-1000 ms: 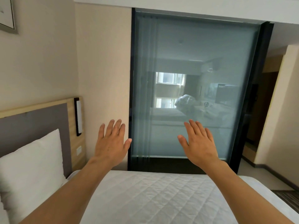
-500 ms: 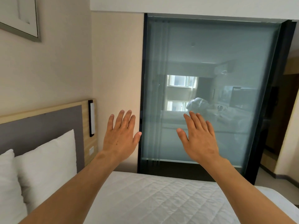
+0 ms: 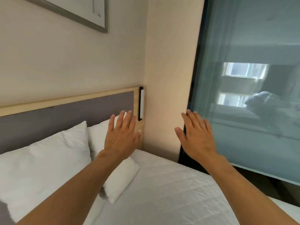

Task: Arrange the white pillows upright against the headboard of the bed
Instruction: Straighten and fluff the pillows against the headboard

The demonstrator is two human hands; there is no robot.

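Two white pillows lean upright against the grey padded headboard (image 3: 48, 117) with its light wood frame. The left pillow (image 3: 42, 164) is the larger in view; the right pillow (image 3: 120, 177) stands beside it, partly hidden behind my left arm. My left hand (image 3: 121, 137) is raised in front of the right pillow's top, fingers spread, holding nothing. My right hand (image 3: 196, 137) is held up to the right of it, in front of the wall corner, also spread and empty.
The bed (image 3: 170, 195) has a white quilted cover. A slim wall lamp (image 3: 141, 103) is fixed at the headboard's right end. A frosted glass partition (image 3: 253, 95) stands right of the bed. A framed picture (image 3: 81, 10) hangs above the headboard.
The view has turned left and down toward the headboard, bringing both pillows into sight. Both hands stay raised and spread, empty.
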